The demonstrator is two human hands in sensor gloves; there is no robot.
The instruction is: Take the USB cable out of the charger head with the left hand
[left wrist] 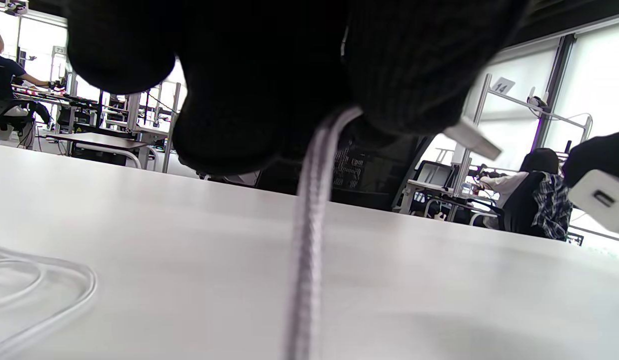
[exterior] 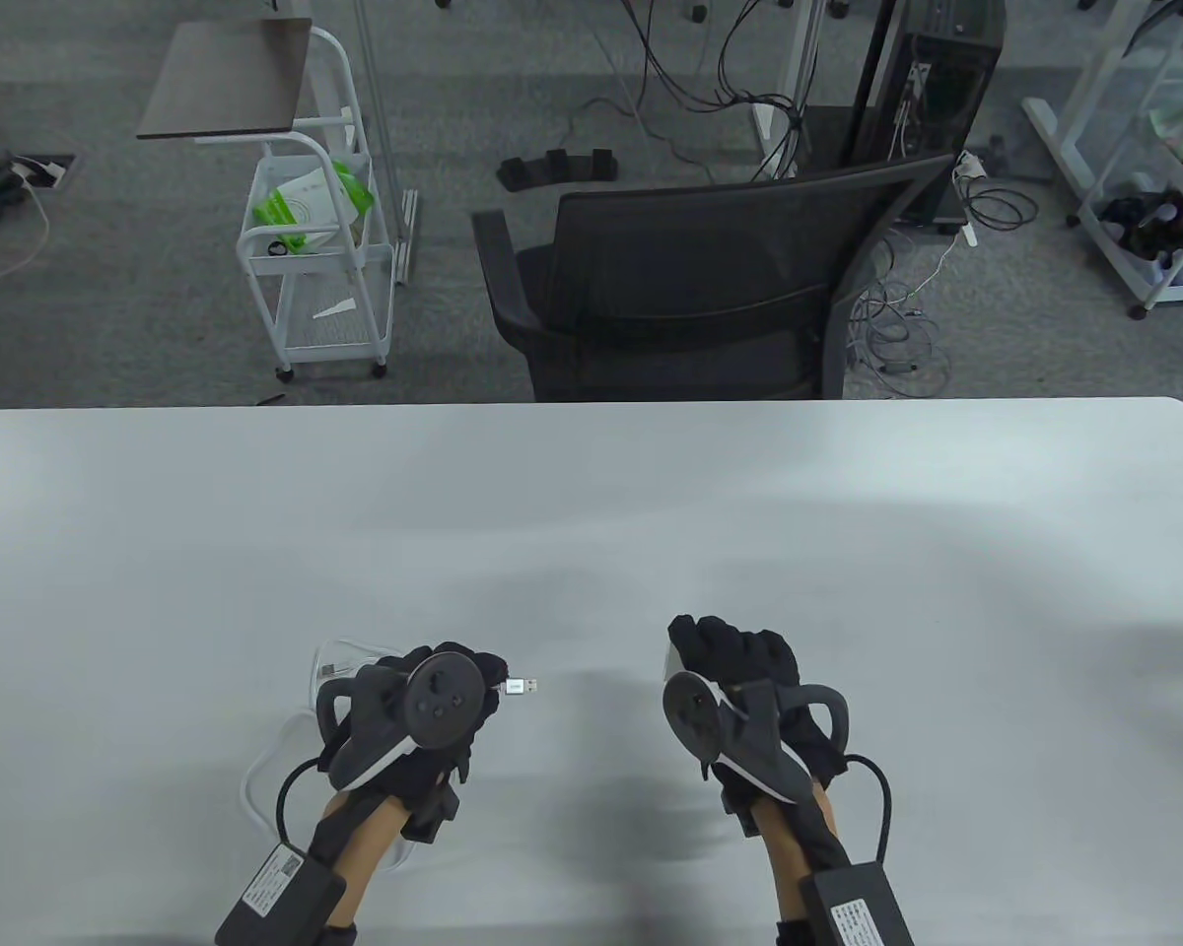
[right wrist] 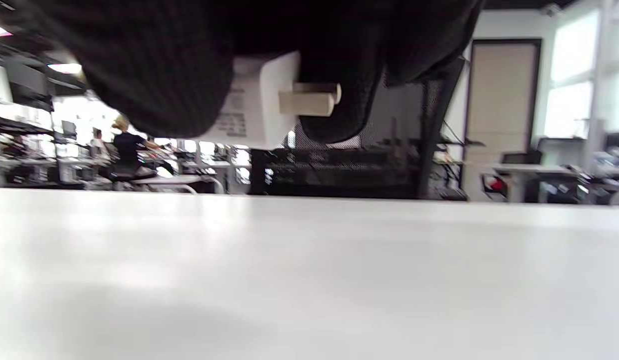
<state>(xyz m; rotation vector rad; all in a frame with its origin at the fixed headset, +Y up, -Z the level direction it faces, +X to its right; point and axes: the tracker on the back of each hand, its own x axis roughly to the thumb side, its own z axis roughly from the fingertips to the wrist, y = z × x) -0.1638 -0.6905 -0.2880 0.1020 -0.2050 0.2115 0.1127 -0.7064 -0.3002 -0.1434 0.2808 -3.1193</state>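
On the left of the white surface (exterior: pixel 591 512), loose loops of the pale USB cable (exterior: pixel 286 734) lie near the front edge, partly hidden under the left hand (exterior: pixel 424 709). The left wrist view shows more of it: a braided length (left wrist: pixel 309 225) hangs down from the gloved fingers (left wrist: pixel 229 125) toward the surface, and coils (left wrist: pixel 44 285) rest flat at the far left. The left hand's fingers are curled together and clamped on the cable just behind its plug. The metal USB plug (exterior: pixel 522 686) sticks out to the right of that hand, bare and free of any socket; in the left wrist view it shows as a pale tip (left wrist: pixel 472 140) jutting from under the glove.

A clear gap of bare surface separates the plug from the right hand (exterior: pixel 739 680), so cable and charger are apart. The right hand's fingers are closed around the white charger head (exterior: pixel 668 662), of which only a sliver shows at the hand's left side in the table view. The right wrist view shows its white body (right wrist: pixel 254 115) wedged between the gloved fingers (right wrist: pixel 154 75), with two flat prongs (right wrist: pixel 309 97) pointing right. In the left wrist view the charger's face (left wrist: pixel 599 200), with its dark port slot, appears at the right edge, held above the surface.

Beyond the far edge of the surface stands a black mesh chair (exterior: pixel 690 286), with a white wheeled cart (exterior: pixel 315 246) to its left.
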